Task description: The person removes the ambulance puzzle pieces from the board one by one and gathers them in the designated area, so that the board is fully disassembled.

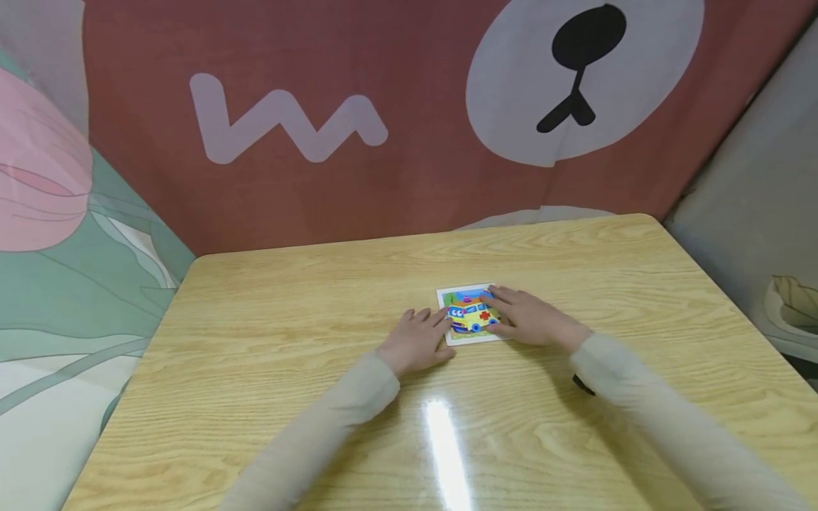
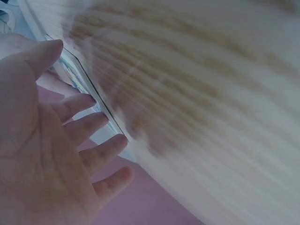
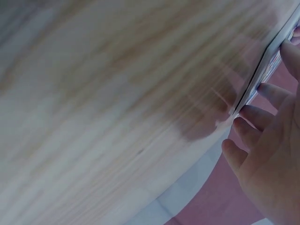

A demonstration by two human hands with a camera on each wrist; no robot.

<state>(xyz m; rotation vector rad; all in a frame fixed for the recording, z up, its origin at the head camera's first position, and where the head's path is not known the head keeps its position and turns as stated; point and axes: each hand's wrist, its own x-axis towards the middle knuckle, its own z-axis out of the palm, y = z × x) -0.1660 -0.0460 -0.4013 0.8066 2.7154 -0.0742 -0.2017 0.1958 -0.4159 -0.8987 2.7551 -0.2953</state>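
One ambulance picture board (image 1: 469,317) lay flat on the wooden table (image 1: 287,305). Left hand (image 1: 418,342): fingers loose, released, rested at the board's left edge. Right hand (image 1: 533,317): fingers extended, released, overlapped its right side.

1. Your picture board (image 1: 471,317) has a white border and a yellow ambulance with red cross and blue wheels.
2. Your sleeves (image 1: 313,429) are plain, of pale grey colour.
3. Your table (image 1: 300,305) is light yellow-brown, with wood grain.
4. The backdrop (image 1: 415,191) facing you is brownish red, with pale zigzag and black-nosed whitish muzzle.
5. The hanging (image 1: 51,284) at your left has a pink flower on green.
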